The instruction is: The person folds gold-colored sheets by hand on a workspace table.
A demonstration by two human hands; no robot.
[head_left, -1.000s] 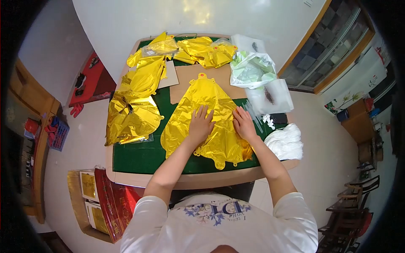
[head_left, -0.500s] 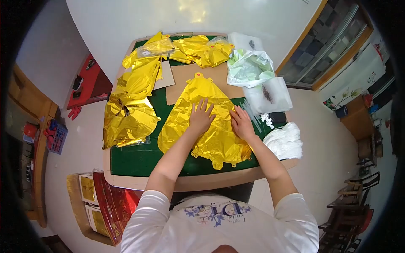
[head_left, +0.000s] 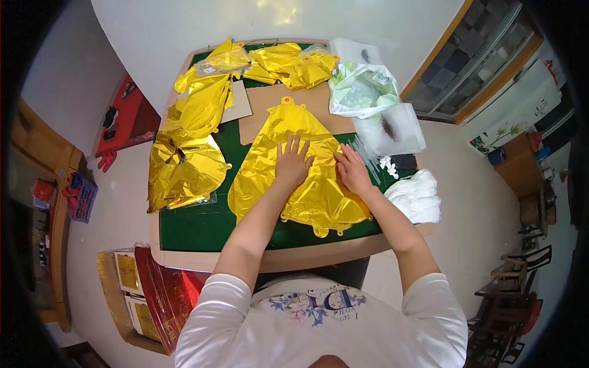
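A flat, creased gold foil sheet (head_left: 257, 178) with small tabs along its edges lies on the green-topped table (head_left: 190, 233). A red dot marks its top tab. My left hand (head_left: 293, 161) rests palm down on the middle of the foil, fingers spread and holding nothing. To its right, my right hand (head_left: 354, 168) lies over the foil's right edge with its fingers stretched out. Beneath the upper part of the foil is brown cardboard (head_left: 257, 107).
More gold foil pieces (head_left: 187, 168) lie along the table's left and back. At the right are an open plastic bag (head_left: 364, 92), clear packets (head_left: 392, 130), small white pieces (head_left: 388, 167), a black object (head_left: 404, 164) and a white bundle (head_left: 417, 197).
The view has shifted slightly. The foil's lower right edge lies a little farther right and flatter, and my hands remain on the foil in nearly the same places.
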